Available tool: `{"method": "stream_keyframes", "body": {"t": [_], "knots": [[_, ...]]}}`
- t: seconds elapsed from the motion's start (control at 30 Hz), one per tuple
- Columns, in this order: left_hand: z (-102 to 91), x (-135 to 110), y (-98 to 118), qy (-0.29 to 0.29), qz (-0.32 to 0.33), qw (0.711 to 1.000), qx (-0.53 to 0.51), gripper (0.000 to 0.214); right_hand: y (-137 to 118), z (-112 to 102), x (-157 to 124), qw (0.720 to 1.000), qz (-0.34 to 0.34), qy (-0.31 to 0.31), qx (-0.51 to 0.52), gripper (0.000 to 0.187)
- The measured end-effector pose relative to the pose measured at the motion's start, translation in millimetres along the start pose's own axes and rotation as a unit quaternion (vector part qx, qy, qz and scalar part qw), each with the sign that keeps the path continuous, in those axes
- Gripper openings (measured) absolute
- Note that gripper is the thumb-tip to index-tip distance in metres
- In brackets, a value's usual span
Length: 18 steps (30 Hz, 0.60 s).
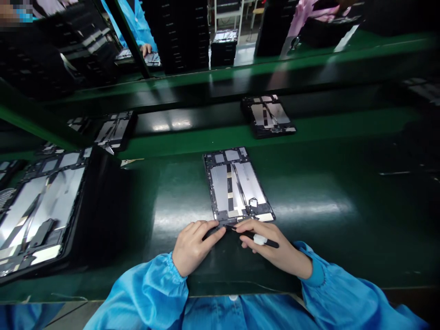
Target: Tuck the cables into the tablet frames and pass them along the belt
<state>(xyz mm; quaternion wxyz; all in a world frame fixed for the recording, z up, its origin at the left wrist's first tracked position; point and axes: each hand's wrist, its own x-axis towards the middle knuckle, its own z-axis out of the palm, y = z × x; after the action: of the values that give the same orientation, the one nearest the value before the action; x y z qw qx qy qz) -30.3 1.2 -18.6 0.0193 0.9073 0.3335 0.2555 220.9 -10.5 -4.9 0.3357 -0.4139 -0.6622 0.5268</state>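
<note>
An opened tablet housing [235, 183] lies flat on the green bench mat [182, 201], showing silver internal panels and thin ribbon strips. My left hand [195, 246] curls over its near edge, fingers pressing on the frame. My right hand [268, 243] grips a slim black pointed tool [264, 240] with a white band around its shaft. The tool's tip reaches the near edge of the housing, close to my left fingers. Blue cuffed sleeves cover both my wrists.
Another opened tablet [37, 213] lies close at my left. Several more ride the green conveyor belt [209, 140] beyond, behind which runs a dark rail [220, 87]. Tall black stacks stand further back, and a co-worker's hand [146, 49] in a blue sleeve works there.
</note>
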Motion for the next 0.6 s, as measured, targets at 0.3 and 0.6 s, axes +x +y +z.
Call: {"method": "stream_keyframes", "body": {"t": [0.3, 0.6], "knots": [[5.3, -0.8, 50.4, -0.096, 0.121, 0.987, -0.037, 0.030, 1.0, -19.9, -30.4, 0.990, 0.120, 0.008, -0.074, 0.017], [11.0, -0.3, 52.2, -0.131, 0.129, 0.983, -0.029, 0.029, -5.2, -21.3, -26.0, 0.987, 0.091, -0.018, -0.131, 0.016]]}}
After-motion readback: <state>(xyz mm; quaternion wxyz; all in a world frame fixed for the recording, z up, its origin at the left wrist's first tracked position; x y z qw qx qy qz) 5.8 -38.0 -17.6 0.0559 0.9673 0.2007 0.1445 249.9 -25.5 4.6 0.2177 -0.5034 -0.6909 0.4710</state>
